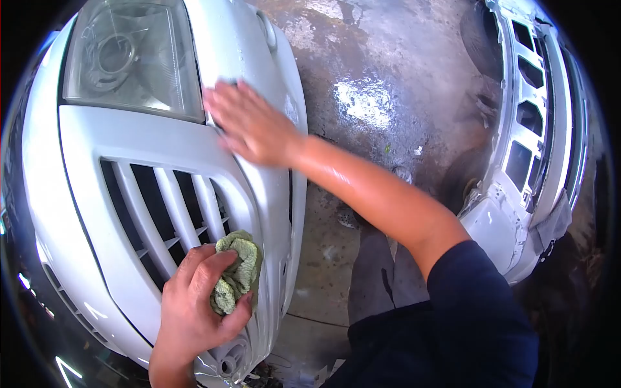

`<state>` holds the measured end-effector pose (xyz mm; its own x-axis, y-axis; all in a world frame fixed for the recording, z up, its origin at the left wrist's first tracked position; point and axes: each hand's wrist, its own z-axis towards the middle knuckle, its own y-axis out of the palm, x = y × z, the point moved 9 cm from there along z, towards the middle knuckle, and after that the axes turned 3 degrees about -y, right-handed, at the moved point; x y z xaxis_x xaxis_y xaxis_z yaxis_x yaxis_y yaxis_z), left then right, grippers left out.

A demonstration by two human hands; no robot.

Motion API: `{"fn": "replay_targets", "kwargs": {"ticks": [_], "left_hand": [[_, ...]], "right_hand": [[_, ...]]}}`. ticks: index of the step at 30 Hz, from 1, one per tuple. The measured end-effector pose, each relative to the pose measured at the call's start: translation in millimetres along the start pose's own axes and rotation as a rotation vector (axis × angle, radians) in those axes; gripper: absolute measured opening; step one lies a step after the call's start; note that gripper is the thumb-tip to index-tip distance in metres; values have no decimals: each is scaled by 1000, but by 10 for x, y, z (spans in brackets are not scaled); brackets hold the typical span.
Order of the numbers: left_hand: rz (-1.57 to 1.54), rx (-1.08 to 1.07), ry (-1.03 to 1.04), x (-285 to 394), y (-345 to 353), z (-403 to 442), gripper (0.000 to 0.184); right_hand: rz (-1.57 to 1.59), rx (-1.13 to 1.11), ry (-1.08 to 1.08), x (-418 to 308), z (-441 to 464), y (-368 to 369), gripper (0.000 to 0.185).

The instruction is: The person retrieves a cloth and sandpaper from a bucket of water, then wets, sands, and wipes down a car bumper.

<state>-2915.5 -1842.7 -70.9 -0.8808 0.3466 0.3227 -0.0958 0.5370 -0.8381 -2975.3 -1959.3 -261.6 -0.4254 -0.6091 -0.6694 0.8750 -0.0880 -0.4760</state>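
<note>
My left hand (197, 301) is closed around a crumpled, damp-looking green cloth (238, 271), held over the lower end of the slatted grille (169, 207) on a white car front. Thumb and fingers wrap its near side. My right hand (252, 123) reaches across with its fingers stretched out flat on the white painted panel (233, 45), beside the lower corner of the headlight (129, 58). It holds nothing, and its fingertips are slightly blurred. The wet-looking forearm shines. Water droplets dot the panel near the right hand.
A second white car part with rectangular openings (517, 149) stands at the right, a grey cloth (553, 220) hanging on its lower end. Between the two lies a wet, stained concrete floor (369, 58). My legs (375, 271) and shoes are close to the white car.
</note>
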Motion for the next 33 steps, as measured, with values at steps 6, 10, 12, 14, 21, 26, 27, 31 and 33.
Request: {"fn": "replay_targets", "kwargs": {"ticks": [6,10,12,14,21,26,27,31,33], "left_hand": [[-2,1,-4,12,11,0,54],[15,11,28,50,2,7,54],[10,9,4,31,7,12,54],[9,5,-10,21,41,5,54],[17,-21,-12,-7,84,1,55],[-62,-69,-136,-79,95,-26,55],[-60,-71,-134,-82,102,-26,56],[11,-50,1,-13,86,34,57],[-27,-70,-80,-73,117,17,57]], "right_hand": [[-47,87,58,118,264,-57,63],[146,-33,72,-412,-545,81,66],[109,-31,42,-378,-553,86,67],[-10,52,128,-31,19,43,74],[365,225,570,1043,354,-61,81],[407,173,512,463,-417,156,83],[438,175,489,422,-517,197,84],[682,271,825,1389,-308,356,83],[531,288,595,1000,-13,121,81]]}}
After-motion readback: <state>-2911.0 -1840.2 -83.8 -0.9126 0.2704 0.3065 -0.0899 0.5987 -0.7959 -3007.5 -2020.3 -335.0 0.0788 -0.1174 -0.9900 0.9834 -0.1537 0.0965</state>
